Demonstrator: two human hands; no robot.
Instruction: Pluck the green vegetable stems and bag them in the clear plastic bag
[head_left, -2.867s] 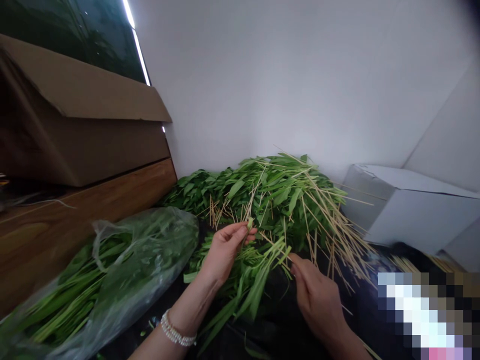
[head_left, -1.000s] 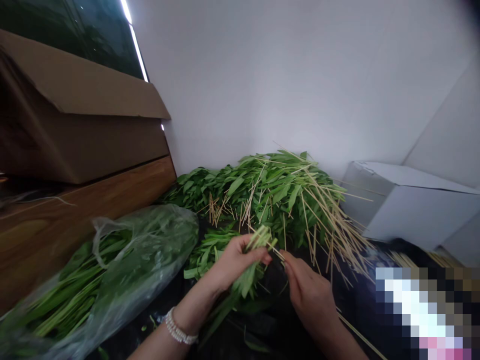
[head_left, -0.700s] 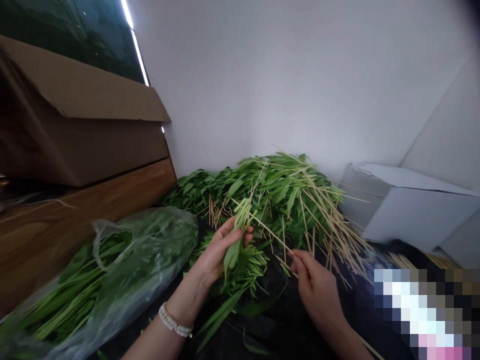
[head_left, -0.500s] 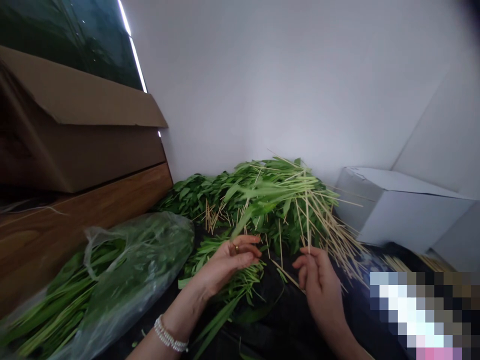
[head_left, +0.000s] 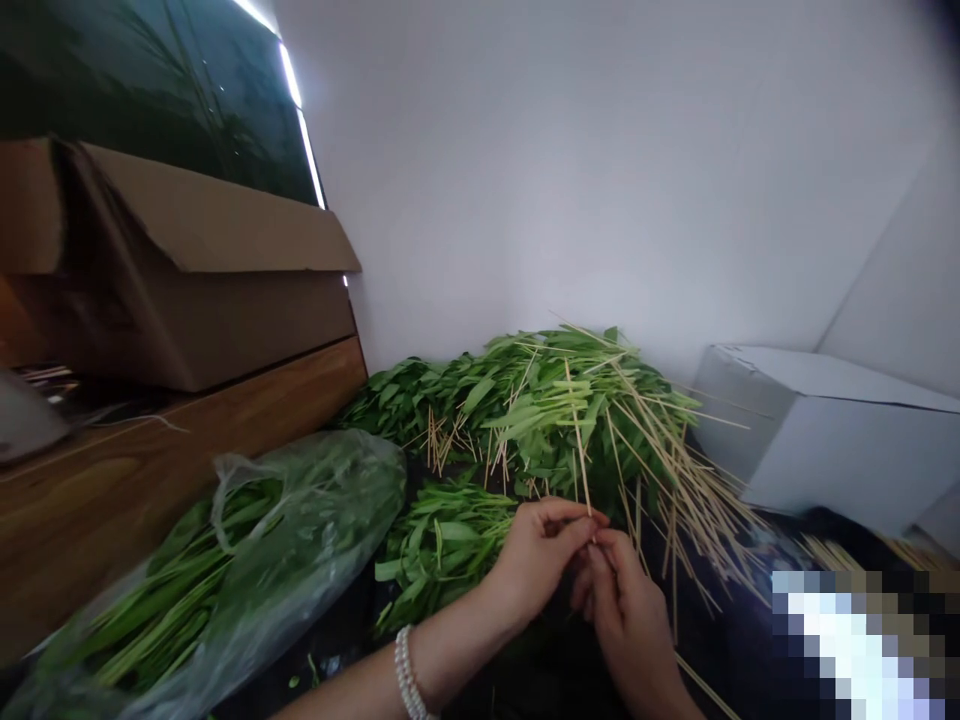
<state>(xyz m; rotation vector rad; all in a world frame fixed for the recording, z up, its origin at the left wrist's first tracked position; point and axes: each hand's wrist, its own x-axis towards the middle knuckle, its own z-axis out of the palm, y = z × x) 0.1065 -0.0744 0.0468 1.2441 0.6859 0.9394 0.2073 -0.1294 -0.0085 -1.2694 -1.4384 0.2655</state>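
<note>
My left hand [head_left: 536,560] and my right hand [head_left: 626,600] meet in front of the leaf pile, both with fingers closed in a pinch. Between their fingertips is the lower end of a thin wooden skewer [head_left: 580,450], which points up and away from me. Light green leafy stalks [head_left: 559,410] lie crosswise at the skewer's upper part. Whatever the fingertips cover at the skewer's end is hidden. Left of my left hand lies a smaller heap of cut greens [head_left: 442,540]. Behind rises a large pile of leafy greens [head_left: 480,380] with skewers through it.
Many bare skewer ends [head_left: 697,490] stick out at the pile's right. A clear plastic bag [head_left: 322,540] of long greens lies at left, below a cardboard box [head_left: 255,320] on a wooden surface [head_left: 300,395]. A white box [head_left: 847,430] stands at right against the wall [head_left: 600,180].
My left hand has moved right and closed at the skewer's lower end, beside my right hand. The skewer has shifted slightly left in view. The camera view has turned a little left.
</note>
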